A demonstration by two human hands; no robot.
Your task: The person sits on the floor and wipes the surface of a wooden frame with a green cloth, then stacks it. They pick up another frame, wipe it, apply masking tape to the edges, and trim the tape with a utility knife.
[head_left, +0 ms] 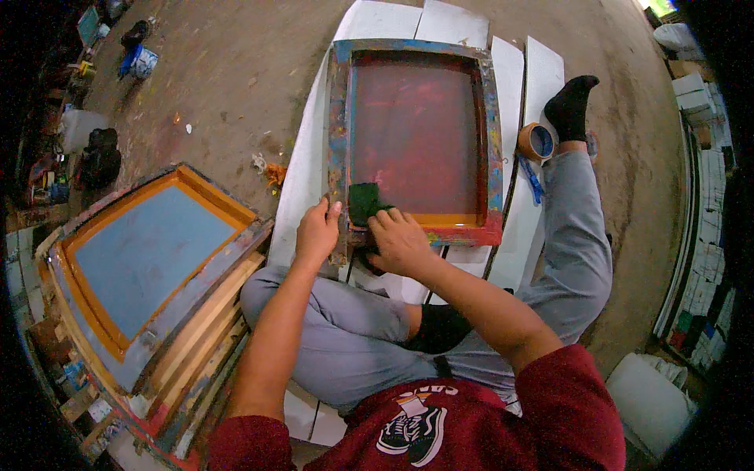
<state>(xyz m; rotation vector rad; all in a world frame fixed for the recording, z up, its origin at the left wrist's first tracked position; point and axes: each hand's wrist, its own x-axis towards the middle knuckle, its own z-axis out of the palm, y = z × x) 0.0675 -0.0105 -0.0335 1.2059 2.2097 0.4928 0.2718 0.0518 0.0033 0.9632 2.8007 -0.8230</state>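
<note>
A wooden screen-printing frame (493, 118) with paint-stained edges and a dark red mesh lies on white boards (377, 20) in front of me. My left hand (316, 232) grips the frame's near left corner. My right hand (400, 239) presses a dark green cloth (363, 201) against the mesh at the near left corner of the screen. I sit on the floor in grey trousers, one leg stretched out to the right with a black sock (570, 106).
A stack of frames (145, 259) with a blue mesh on top stands at my left. A roll of tape (536, 142) and a blue tool (531, 179) lie right of the frame. A white container (650, 400) is at lower right; clutter lines the far left.
</note>
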